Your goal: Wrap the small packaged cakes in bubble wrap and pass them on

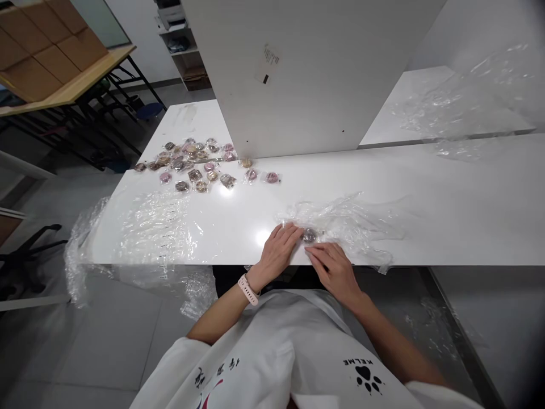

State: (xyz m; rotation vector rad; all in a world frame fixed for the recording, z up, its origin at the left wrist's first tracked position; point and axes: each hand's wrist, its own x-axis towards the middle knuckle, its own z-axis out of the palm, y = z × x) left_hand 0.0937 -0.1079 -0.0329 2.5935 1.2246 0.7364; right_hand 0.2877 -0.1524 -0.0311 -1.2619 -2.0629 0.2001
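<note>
A small dark round piece in clear wrapping (309, 234) lies on the white table between my hands, looking like the wrapped cookies further off. From its left side, my left hand (279, 250) rests with fingers stretched out and fingertips touching the wrapping; its thumb is hidden. My right hand (336, 270) is just in front and to the right, thumb and index fingertip brought together at the wrapping's near edge. Crumpled clear plastic film (357, 218) spreads behind and to the right of the piece.
Several wrapped pink, brown and tan cookies (195, 175) lie at the back left. A sheet of clear plastic bags (157, 233) hangs over the front left edge. A white upright panel (306, 79) stands behind; more film (481, 108) lies back right.
</note>
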